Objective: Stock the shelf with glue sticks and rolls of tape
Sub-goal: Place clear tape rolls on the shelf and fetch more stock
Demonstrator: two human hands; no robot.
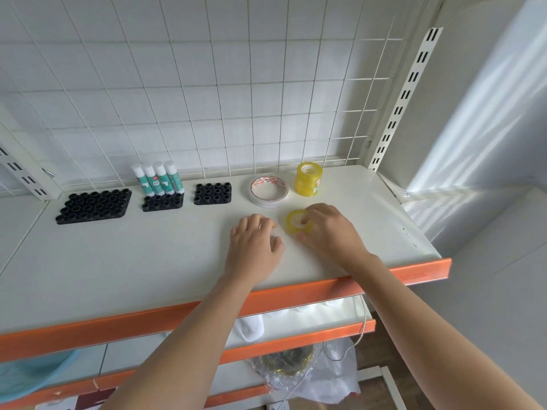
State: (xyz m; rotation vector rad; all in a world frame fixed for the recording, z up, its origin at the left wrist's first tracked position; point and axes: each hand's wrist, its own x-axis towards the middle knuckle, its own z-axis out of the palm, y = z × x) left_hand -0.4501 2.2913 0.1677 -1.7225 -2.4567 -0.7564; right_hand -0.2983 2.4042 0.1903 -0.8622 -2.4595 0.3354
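Two hands are over the shelf (118, 261) in the head view, the only view I have. My right hand (331, 232) grasps a small yellow roll (296, 221) lying flat on the shelf, fingertips curled over its top edge and into the core, thumb low on the near side. My left hand (254, 241) lies released beside it, fingers relaxed on the bare surface and holding nothing.

Behind the small roll sits a white roll (268, 191) lying flat, and to its right a yellow stack (309, 179) of the same sort of tape, standing upright near the back grid (207, 84). Four glue sticks (158, 178) stand in the back row of the middle tray (162, 202); the left tray (94, 205) and the right tray (212, 193) show only open holes.

I judge the step in hand to be setting this small roll into the tape area. To do it well I would keep the grip on the rim and core rather than squeeze the sides, lift it straight up before carrying it, and bring it down square so it lands flat. If it goes on the yellow stack, I would centre it over the top roll and let go only once it sits level, since a tall narrow stack may tip. I would steady the stack with the left hand, and keep my wrist clear of the white roll.

The task looks early: most tray holes are unfilled.

On the lower shelf I see a plastic bag (296, 371), contents unclear.
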